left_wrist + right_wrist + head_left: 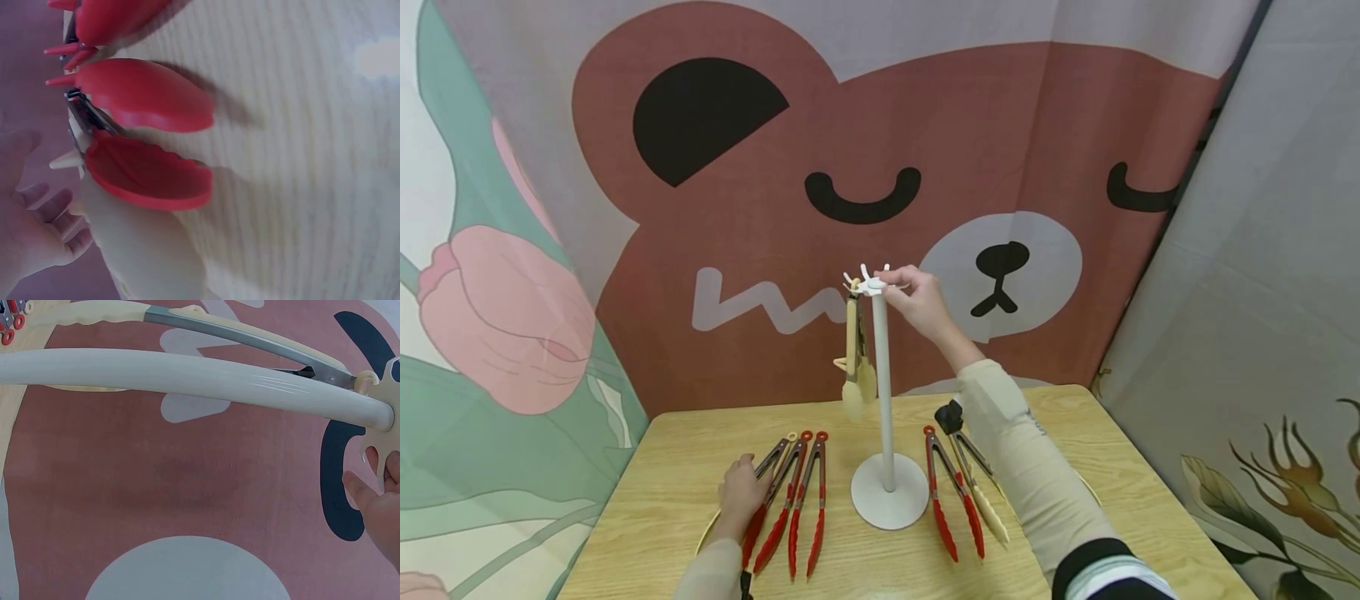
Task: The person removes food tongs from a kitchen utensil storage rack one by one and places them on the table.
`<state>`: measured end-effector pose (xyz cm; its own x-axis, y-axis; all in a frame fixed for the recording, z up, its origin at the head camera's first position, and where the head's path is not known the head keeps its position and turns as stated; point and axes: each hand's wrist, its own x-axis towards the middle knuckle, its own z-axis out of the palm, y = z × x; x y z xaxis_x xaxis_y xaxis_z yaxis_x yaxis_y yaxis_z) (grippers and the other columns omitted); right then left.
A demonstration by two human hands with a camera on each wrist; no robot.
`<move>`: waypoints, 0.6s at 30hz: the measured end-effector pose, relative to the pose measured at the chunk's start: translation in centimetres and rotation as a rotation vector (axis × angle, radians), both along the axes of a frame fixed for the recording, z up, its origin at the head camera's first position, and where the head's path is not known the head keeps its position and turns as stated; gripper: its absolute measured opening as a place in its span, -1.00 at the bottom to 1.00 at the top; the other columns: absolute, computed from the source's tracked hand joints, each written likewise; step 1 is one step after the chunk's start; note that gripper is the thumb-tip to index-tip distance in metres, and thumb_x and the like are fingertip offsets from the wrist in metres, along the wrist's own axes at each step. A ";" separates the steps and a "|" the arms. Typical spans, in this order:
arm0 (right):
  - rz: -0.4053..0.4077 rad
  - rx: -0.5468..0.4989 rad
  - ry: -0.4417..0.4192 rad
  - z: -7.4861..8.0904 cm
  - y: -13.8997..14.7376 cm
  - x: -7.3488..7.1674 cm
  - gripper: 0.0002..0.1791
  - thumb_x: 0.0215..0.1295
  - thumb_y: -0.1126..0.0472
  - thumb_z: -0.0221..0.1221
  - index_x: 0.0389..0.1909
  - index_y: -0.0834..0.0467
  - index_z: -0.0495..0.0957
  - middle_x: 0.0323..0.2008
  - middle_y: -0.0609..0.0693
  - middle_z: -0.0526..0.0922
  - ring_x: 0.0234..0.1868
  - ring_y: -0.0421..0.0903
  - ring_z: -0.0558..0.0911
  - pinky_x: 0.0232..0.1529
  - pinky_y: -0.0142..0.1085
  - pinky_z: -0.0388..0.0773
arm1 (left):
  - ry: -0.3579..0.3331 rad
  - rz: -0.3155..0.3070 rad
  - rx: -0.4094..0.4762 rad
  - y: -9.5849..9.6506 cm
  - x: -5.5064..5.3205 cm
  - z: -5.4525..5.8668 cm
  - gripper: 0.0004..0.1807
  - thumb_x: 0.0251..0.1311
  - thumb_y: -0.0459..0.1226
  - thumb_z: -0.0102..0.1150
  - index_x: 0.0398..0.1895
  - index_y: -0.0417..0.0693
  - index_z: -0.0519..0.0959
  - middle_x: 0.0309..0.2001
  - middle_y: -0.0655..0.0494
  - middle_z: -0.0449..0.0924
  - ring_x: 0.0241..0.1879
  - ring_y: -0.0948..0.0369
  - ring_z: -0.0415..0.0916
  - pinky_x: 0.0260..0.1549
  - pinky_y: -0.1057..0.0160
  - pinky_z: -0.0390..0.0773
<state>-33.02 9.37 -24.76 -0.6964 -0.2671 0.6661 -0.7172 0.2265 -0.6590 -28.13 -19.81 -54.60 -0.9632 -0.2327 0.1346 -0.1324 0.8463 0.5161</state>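
A white hook stand [882,392] stands on the table, its round base flat and a ring of hooks on top. My right hand [917,300] pinches one of its hooks [380,469] between thumb and fingers. From a hook on the left hangs a pair of cream-tipped tongs [852,350], also behind the pole in the right wrist view. My left hand [741,497] is low at the left, fingers loosely bent, beside cream tongs [144,244] partly hidden by it in the head view. Red-tipped tongs [808,500] lie just right of that hand.
Right of the base lie red-tipped tongs [953,500] and cream-tipped tongs [988,504], with a black-ended thing [950,415] near my right sleeve. A bear-print curtain [970,133] hangs behind the wooden table [625,500]. Another curtain [1240,317] hangs at the right.
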 end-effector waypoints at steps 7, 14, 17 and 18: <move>0.001 0.005 -0.007 0.0 0.0 0.1 -0.76 0.11 0.47 0.02 -0.22 0.51 0.51 -0.13 0.34 0.52 -0.24 0.14 0.50 -0.35 -0.39 0.42 | 0.073 -0.022 0.044 0.8 -0.4 1.1 -0.48 0.11 -0.19 0.09 0.00 -0.46 0.35 -0.11 -0.39 0.41 -0.08 -0.26 0.32 -0.22 -0.22 0.29; 0.001 0.006 0.008 0.0 0.0 0.1 -0.77 0.10 0.48 0.01 -0.23 0.52 0.51 -0.14 0.35 0.52 -0.22 0.15 0.50 -0.34 -0.38 0.43 | 0.125 -0.053 0.088 1.6 -0.6 2.3 -0.50 0.12 -0.21 0.09 0.02 -0.44 0.35 -0.05 -0.38 0.39 -0.04 -0.26 0.30 -0.17 -0.23 0.27; 0.001 0.008 0.011 -0.1 0.0 0.1 -0.77 0.10 0.49 0.01 -0.23 0.52 0.51 -0.14 0.35 0.52 -0.23 0.15 0.50 -0.34 -0.38 0.42 | 0.157 -0.070 0.111 2.0 -0.7 2.9 -0.50 0.13 -0.22 0.09 0.02 -0.45 0.35 -0.06 -0.36 0.41 -0.04 -0.25 0.32 -0.16 -0.22 0.28; -0.001 0.009 0.011 -0.1 0.0 0.0 -0.77 0.10 0.49 0.01 -0.23 0.51 0.51 -0.14 0.35 0.52 -0.23 0.15 0.50 -0.34 -0.37 0.43 | 0.164 -0.074 0.120 2.2 -0.7 3.1 -0.50 0.13 -0.21 0.09 0.02 -0.44 0.35 -0.05 -0.35 0.40 -0.04 -0.24 0.32 -0.15 -0.21 0.28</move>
